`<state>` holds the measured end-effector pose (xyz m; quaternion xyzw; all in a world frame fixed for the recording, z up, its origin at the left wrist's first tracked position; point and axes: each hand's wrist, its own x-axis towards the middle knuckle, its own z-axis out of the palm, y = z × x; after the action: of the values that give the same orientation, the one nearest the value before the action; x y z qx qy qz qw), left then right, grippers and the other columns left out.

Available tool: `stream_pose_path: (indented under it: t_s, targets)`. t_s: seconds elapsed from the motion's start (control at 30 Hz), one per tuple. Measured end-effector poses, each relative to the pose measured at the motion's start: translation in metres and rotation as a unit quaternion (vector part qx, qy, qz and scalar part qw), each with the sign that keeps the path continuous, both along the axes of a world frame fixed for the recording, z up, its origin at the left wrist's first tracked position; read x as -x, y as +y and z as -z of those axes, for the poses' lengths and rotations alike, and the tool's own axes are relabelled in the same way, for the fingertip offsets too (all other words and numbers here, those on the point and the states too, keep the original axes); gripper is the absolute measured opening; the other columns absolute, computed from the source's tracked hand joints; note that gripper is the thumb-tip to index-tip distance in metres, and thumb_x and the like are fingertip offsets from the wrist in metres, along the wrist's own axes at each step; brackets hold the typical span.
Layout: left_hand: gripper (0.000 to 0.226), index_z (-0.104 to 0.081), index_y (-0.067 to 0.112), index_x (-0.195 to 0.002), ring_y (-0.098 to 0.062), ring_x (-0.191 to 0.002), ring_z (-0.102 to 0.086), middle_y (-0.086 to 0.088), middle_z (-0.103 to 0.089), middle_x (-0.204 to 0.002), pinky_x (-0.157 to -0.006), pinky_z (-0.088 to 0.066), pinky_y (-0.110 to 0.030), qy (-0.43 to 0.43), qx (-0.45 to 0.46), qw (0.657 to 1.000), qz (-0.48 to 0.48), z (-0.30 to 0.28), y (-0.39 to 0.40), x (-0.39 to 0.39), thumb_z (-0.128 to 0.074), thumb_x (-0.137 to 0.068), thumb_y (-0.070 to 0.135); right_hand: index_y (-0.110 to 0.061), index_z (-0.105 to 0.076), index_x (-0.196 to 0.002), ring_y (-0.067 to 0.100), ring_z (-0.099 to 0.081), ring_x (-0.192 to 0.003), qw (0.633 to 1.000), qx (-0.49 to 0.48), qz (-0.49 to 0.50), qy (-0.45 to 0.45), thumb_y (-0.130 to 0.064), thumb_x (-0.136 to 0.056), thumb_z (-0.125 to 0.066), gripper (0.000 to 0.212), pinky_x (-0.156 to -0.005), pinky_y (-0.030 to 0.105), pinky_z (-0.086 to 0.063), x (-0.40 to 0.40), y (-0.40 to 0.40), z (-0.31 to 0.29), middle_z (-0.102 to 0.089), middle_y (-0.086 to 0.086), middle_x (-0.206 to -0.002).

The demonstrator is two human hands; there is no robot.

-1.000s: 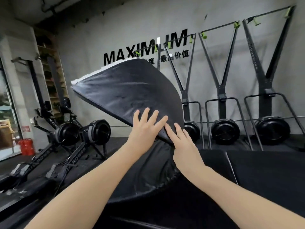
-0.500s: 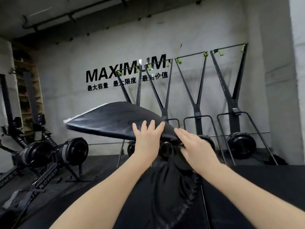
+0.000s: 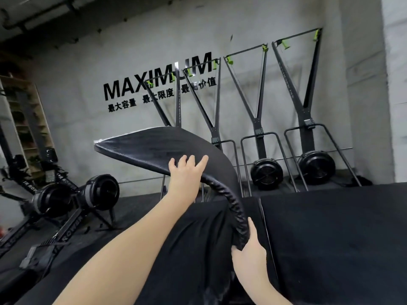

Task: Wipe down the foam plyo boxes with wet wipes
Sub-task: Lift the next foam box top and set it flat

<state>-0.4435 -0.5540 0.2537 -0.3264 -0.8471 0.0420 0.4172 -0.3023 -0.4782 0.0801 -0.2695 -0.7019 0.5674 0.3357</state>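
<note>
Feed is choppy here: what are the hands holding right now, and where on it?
A bent black cover flap: left hand presses its raised underside, right hand grips its rolled edge lower down.

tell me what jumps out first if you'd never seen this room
A black cover peeled up and curled over in the middle, the left hand pressing its underside and the right hand gripping its rolled edge lower down. Behind, big black lettering on the grey wall.

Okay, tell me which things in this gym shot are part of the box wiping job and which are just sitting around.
Part of the job:
- bent black pad
- left hand, fingers spread on the pad
- right hand, gripping the pad's curled edge
- foam box

Just sitting around:
- rowing machines
- ski machines by the wall
- shelf
- wall lettering
</note>
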Motion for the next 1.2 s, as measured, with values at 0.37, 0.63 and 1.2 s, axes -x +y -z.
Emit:
stream_pose_path:
  t_s: [0.37,0.63,1.2]
  targets:
    - [0.088,-0.024,0.032,-0.158,-0.032,-0.149,-0.022,-0.006,-0.034,-0.158,-0.119,-0.015,-0.061,-0.14,-0.165,0.975,0.052,0.012,-0.032,0.022,-0.05,-0.087,-0.013,-0.027,-0.048,-0.146,0.028,-0.059,-0.112,0.917,-0.393,0.073,0.0,0.018,-0.077,-0.047,0.082,-0.092,0.043,-0.05,-0.016,0.099,-0.119,-0.057,-0.005,-0.139]
    - [0.093,-0.034,0.035,-0.155,-0.028,-0.152,-0.02,-0.004,-0.034,-0.162,-0.12,-0.009,-0.066,-0.188,-0.321,0.911,0.178,-0.016,0.002,-0.004,-0.046,-0.083,-0.021,-0.018,-0.062,-0.132,0.035,-0.065,-0.096,0.752,-0.626,0.2,0.045,0.021,-0.061,-0.059,0.081,-0.068,0.041,-0.058,-0.03,0.154,-0.212,-0.066,-0.001,-0.127]
    - [0.083,-0.028,0.027,-0.152,-0.03,-0.151,-0.022,-0.004,-0.031,-0.162,-0.119,-0.018,-0.064,-0.013,-0.332,0.932,0.142,-0.105,-0.005,-0.039,-0.074,-0.083,0.038,-0.018,-0.065,-0.128,0.028,-0.066,-0.103,0.559,-0.784,0.221,0.157,0.012,-0.071,-0.054,0.066,-0.059,0.034,-0.056,-0.044,0.141,-0.318,-0.067,-0.005,-0.125]
